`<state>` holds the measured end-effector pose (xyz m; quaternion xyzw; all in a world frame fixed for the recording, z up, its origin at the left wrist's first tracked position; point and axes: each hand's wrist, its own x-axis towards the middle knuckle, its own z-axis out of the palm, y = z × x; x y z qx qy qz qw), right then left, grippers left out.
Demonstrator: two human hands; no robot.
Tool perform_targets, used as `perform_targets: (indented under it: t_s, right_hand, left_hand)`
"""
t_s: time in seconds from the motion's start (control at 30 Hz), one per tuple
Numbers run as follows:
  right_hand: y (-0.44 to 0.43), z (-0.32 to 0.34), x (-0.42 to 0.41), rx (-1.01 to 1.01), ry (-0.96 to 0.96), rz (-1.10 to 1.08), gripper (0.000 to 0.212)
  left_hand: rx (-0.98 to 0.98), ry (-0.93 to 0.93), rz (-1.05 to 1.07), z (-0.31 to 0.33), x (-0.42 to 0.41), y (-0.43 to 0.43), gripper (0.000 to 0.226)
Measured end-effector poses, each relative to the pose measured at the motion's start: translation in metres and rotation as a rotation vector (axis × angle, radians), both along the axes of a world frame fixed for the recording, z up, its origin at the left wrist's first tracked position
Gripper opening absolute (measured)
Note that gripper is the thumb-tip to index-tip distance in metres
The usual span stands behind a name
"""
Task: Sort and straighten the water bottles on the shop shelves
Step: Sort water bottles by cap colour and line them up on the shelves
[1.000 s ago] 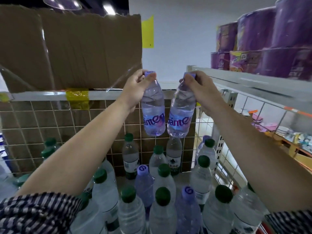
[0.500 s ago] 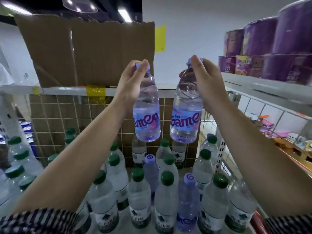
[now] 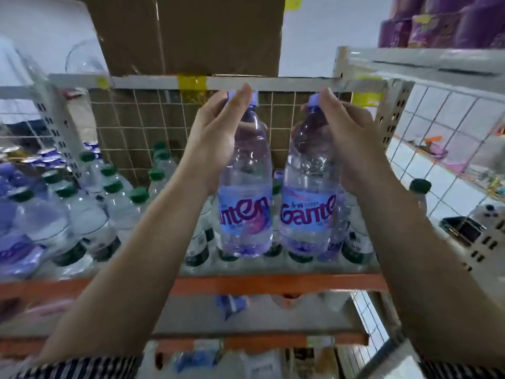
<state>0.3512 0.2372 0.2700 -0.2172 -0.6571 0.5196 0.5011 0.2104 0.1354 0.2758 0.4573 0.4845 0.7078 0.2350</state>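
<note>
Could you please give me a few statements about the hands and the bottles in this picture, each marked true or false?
1. The left hand and the right hand each grip one bottle near its cap. True.
2. The left held bottle and the right held bottle lie on their sides. False: both hang upright, caps up.
3. The shelf bottles to the left of the left arm have red caps. False: their caps are green.
4. A cardboard box sits on the shelf above the bottles. True.
</note>
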Motion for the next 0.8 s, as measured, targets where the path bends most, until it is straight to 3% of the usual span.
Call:
perform_targets:
  t_s: [0.13, 0.23, 0.43, 0.57, 0.8]
  right_hand:
    - [-0.041, -0.044, -0.006, -0.097, -0.036, 0.029, 0.040]
    - [-0.065, -0.075, -0.014, -0.130, -0.084, 0.110, 0.058]
    - [-0.097, -0.124, -0.031, -0.261, -0.100, 0.338, 0.038]
    - [-0.127, -0.151, -0.049, -0.305, -0.166, 0.524, 0.039]
    - [-0.204, -0.183, -0.115, -0.342, -0.251, 0.777, 0.035]
  left_hand:
    - [-0.059, -0.081, 0.075, -0.043, 0.003, -0.044, 0.027]
    - [-0.127, -0.090, 0.176, -0.069, 0.003, -0.074, 0.032]
    - [-0.234, -0.208, 0.376, -0.123, 0.004, -0.136, 0.026]
    - [-0.247, -0.338, 0.528, -0.159, 0.008, -0.187, 0.025]
    - [-0.248, -0.491, 0.864, -0.200, -0.010, -0.281, 0.043]
